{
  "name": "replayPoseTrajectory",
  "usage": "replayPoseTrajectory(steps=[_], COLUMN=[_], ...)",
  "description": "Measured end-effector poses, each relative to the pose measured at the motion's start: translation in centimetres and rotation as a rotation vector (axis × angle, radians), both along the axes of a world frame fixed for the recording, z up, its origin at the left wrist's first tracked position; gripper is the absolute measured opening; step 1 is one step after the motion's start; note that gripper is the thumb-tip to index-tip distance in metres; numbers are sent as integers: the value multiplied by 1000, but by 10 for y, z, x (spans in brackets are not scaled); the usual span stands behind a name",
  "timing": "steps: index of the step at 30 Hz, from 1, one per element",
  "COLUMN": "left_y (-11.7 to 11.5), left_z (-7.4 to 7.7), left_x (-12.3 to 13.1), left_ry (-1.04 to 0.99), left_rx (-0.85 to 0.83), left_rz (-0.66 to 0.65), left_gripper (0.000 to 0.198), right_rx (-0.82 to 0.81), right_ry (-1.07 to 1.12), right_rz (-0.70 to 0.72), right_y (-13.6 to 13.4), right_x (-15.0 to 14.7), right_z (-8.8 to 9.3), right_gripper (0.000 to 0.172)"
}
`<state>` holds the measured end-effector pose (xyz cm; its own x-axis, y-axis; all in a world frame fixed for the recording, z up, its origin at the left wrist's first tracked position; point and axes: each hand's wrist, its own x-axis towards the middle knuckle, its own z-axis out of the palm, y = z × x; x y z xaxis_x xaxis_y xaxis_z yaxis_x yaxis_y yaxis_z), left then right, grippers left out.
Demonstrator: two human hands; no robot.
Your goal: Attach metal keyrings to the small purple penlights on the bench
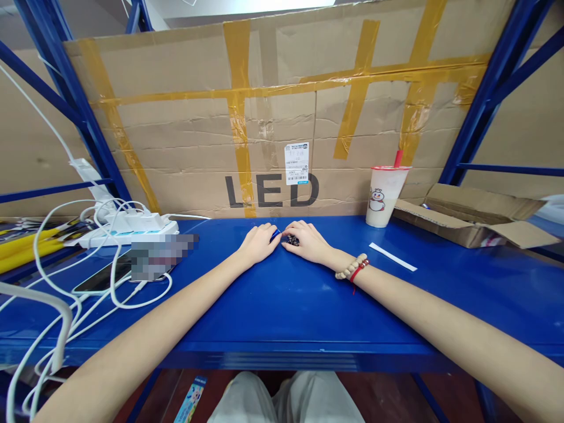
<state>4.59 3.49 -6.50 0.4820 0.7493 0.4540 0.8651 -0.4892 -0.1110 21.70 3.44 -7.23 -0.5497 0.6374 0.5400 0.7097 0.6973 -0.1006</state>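
My left hand rests low over the blue shelf top, its fingers curled round a small shiny blue object. Too little of that object shows to tell its kind. Facing it, my right hand is bent round a small dark, glossy, lumpy thing, partly hidden by the fingers. The fingertips of both hands nearly meet; whether they touch I cannot tell. A beaded bracelet and a red cord are on my right wrist.
Behind the blue shelf stands a large taped cardboard sheet. To the right are a drink cup, a white strip and an open cardboard box. On the left lie a phone, white cables and a power strip.
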Motion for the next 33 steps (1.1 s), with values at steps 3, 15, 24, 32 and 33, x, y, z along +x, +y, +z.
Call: replayPoseTrajectory(steps=[3,15,24,32,33], left_y=[0,0,-1,0,0], left_z=[0,0,1,1,1], left_x=[0,0,1,0,0], left_ry=[6,4,-2,17,19], left_rx=[6,-4,-19,-20,-21], left_rz=[11,9,-1,9,8], left_gripper=[32,32,32,33,33], right_rx=[-3,5,-17,-27,-27], right_ry=[-38,-21,22,37,34], right_rz=[-21,-99,-85,-34,-21], right_y=[-2,2,3,3,2], right_x=[-1,1,2,2,1], right_z=[1,2,0,0,0], right_gripper=[19,19,23,31,31])
